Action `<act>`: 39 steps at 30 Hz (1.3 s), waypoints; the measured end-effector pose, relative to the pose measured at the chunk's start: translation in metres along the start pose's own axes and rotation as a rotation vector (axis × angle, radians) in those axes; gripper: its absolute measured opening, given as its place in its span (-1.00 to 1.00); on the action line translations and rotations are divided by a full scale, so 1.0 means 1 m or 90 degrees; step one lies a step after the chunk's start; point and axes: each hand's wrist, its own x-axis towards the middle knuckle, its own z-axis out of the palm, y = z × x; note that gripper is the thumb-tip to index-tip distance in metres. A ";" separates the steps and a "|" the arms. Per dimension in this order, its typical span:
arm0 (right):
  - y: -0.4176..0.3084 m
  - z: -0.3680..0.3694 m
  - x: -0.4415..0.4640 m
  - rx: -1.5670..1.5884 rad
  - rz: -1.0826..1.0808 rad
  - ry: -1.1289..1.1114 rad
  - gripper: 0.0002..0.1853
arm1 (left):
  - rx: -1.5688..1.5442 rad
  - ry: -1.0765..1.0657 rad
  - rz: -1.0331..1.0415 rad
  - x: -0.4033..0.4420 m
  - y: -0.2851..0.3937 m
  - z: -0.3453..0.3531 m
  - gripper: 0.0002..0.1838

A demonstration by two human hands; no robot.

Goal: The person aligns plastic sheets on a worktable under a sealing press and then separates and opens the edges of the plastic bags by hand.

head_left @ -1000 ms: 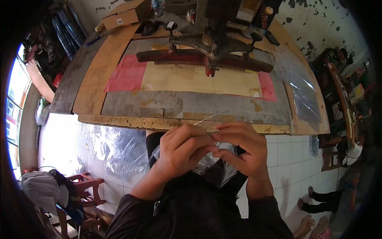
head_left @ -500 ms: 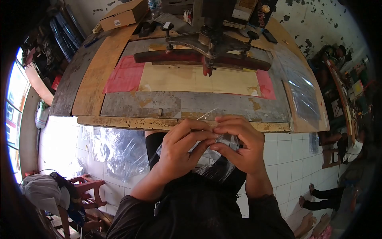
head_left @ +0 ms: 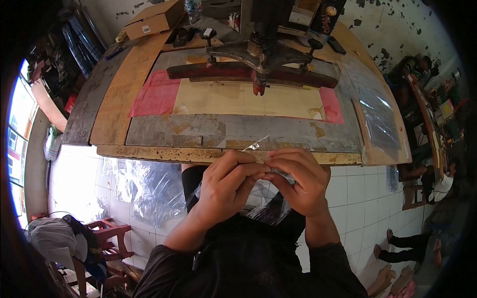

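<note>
As we look down past the dark sleeves, we see two hands close together at the middle of the near edge of the tabletop. The left hand pinches a piece of clear plastic film between thumb and fingers, and the right hand grips the same film likewise; whether their fingertips touch, we cannot make out. The film hangs below the hands, over the lap. A thin, shiny strip juts up past the left fingers, and we cannot see whether it joins the film.

On the tabletop we find a grey board with a pale yellow sheet across it, a pink patch at its left end and another at its right. A long red and dark bar spans the sheet's far side. Toward the far left corner sits a cardboard box; near the far right corner lies a black phone. Along the right edge we see a clear sheet. Crumpled plastic lies on the tiled floor, below the near edge's left part.
</note>
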 end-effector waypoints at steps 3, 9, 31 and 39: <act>0.001 0.001 -0.002 0.012 0.021 0.013 -0.68 | -0.067 0.018 -0.070 -0.005 0.003 0.004 -0.76; 0.005 0.001 -0.002 0.050 0.059 0.051 -0.71 | 0.014 -0.060 -0.082 0.005 0.001 -0.009 -0.74; 0.008 -0.004 -0.002 0.103 0.088 0.044 -0.81 | 0.005 -0.035 -0.041 -0.001 -0.007 0.002 -0.74; 0.044 0.002 -0.020 0.142 0.155 0.110 -0.93 | -0.548 -0.188 -0.051 0.006 0.046 -0.094 -0.25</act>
